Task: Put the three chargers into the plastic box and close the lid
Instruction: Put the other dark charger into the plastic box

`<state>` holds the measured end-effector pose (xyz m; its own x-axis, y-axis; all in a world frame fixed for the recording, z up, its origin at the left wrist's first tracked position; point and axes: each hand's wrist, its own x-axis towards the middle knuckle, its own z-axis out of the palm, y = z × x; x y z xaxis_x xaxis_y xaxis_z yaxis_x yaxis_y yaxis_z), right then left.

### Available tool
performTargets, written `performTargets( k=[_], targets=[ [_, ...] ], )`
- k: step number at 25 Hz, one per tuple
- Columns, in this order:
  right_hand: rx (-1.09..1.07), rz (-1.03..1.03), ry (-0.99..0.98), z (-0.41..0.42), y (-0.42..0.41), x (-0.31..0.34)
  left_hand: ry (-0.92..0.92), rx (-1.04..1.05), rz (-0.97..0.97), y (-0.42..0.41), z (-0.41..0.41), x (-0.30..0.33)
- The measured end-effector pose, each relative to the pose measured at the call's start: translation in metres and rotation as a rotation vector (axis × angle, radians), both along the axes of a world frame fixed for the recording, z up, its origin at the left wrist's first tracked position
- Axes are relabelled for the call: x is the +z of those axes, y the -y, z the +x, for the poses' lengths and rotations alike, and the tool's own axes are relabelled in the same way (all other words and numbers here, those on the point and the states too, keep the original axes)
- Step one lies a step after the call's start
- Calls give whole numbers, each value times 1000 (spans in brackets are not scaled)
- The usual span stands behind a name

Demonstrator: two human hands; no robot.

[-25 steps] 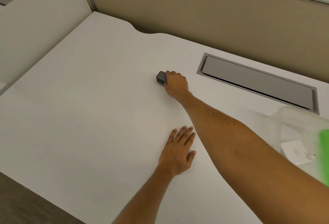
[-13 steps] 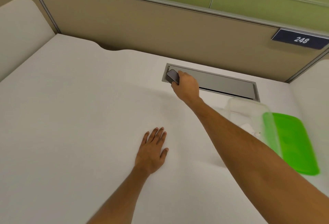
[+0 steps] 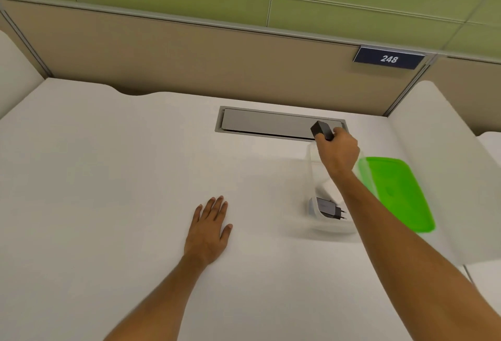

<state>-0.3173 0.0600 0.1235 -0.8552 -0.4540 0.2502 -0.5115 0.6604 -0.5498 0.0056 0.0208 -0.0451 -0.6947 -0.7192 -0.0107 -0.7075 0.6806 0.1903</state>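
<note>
My right hand (image 3: 337, 152) is shut on a dark grey charger (image 3: 321, 130) and holds it in the air above the far end of the clear plastic box (image 3: 311, 172). Inside the box lies a second dark charger (image 3: 329, 208) with its two pins pointing right, next to a white charger (image 3: 314, 205) that my forearm partly hides. The green lid (image 3: 395, 191) lies beside the box on its right, off the box. My left hand (image 3: 210, 228) rests flat on the white desk (image 3: 108, 178) with fingers spread, holding nothing.
A grey metal cable hatch (image 3: 271, 123) is set into the desk just behind the box. A beige partition with a dark "248" sign (image 3: 389, 58) closes the back. White side panels rise at the desk's left and right edges.
My right hand lifted the dark charger from the desk's middle and carried it rightward to above the box. The view swung right, bringing box and lid in. My left hand stayed flat.
</note>
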Motion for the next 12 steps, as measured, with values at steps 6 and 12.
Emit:
performTargets(
  k=[6, 12],
  targets=[
    [-159, 104, 207, -11, -35, -23, -19, -4, -3, 0, -1, 2],
    [-103, 235, 263, 0, -35, -47, -22, -3, -11, -1, 0, 0]
  ],
)
